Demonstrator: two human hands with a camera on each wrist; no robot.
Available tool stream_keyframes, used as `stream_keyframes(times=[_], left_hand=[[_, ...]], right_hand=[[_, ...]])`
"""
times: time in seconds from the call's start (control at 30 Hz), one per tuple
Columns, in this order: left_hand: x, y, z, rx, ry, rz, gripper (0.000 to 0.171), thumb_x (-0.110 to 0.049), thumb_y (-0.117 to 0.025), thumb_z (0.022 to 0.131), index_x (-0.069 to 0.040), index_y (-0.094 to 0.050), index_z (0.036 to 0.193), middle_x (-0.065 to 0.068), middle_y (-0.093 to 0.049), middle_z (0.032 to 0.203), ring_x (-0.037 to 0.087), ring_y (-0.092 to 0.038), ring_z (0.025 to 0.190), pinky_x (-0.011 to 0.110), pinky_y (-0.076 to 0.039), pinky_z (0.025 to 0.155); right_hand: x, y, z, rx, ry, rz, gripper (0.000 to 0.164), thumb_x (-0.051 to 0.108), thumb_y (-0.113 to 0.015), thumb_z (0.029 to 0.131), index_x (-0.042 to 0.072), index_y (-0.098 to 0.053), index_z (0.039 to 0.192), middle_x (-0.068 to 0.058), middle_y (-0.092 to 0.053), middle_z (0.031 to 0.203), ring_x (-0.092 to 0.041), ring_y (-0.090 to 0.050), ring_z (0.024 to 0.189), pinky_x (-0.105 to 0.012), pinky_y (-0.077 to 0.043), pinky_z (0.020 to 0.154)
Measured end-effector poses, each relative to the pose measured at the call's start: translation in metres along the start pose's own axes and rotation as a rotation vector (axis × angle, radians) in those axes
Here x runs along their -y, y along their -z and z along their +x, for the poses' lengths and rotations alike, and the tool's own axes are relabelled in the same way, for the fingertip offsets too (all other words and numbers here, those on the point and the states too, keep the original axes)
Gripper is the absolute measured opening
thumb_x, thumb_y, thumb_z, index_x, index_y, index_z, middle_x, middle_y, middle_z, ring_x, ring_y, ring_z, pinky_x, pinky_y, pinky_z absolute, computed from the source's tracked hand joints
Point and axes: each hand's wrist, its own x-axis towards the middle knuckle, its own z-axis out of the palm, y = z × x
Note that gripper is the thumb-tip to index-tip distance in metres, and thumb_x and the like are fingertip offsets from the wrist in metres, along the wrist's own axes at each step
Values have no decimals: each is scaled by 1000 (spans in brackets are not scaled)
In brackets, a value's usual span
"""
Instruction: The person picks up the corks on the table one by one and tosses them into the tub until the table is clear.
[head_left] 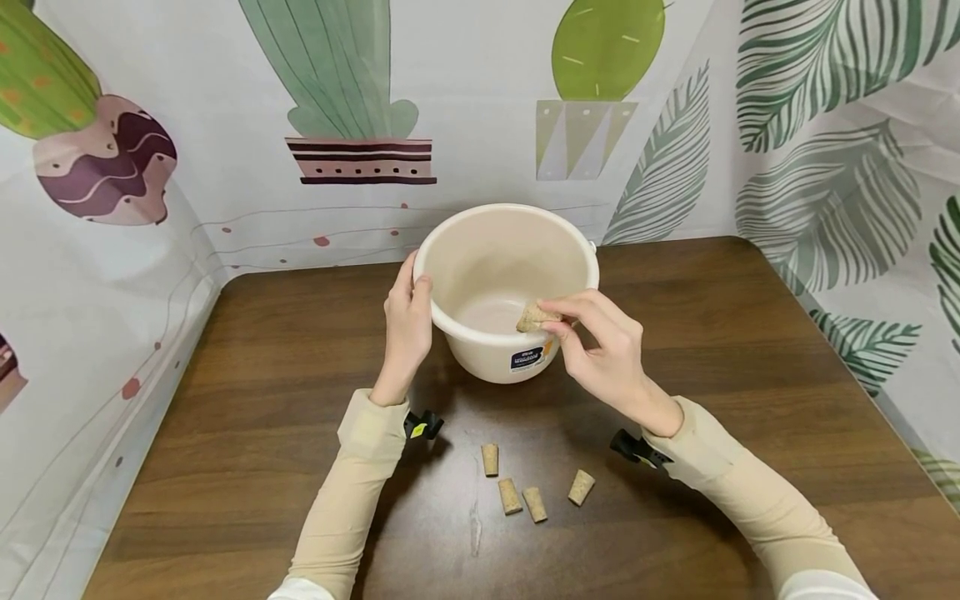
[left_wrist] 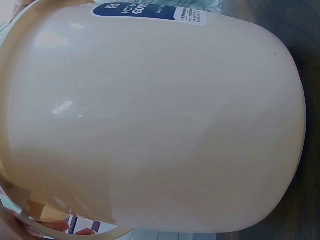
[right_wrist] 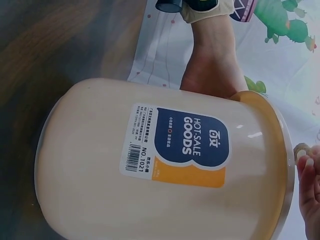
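Above the near right part of the rim, a tan tapered cork stopper (head_left: 531, 317) sits in the pinch of the right hand (head_left: 606, 346), thumb below and fingertips above; whether it touches the rim, or hides a second cork, I cannot tell. Below it stands a round cream plastic bucket (head_left: 471, 348), its mouth facing up and its blue, white and orange paper label (head_left: 527, 358) on the near side. The left hand (head_left: 408, 325) grips the bucket's left rim, thumb near the lip and fingers round the outer wall, partly hidden.

To do this well, I would keep that left grip firm and bring the cork fully inside the rim before loosening the pinch; let go over the lip, it could bounce outside.

On the near side, four more tan cork stoppers (head_left: 510, 497) lie loose on the brown wood-grain table (head_left: 292, 433), between the forearms. Open tabletop stretches left and right of the bucket. The far edge is tighter: the white cactus-print cloth (head_left: 480, 92) hangs just behind the bucket, so shifting it farther back leaves little room.
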Motion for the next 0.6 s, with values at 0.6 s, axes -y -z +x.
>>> stream_keyframes(times=[0.6], left_hand=[[0,-1,0,-3,-1,-9,48,-23,-39,96,-18,-48,143,7,-55,139,24,-57,120,43,-45,101]], right_hand=[[-2,2,6,-35,-73,-18,26,-10,-80,66,-5,-74,91,-16,-74,83,-12,-62,65,-12,-48,66]])
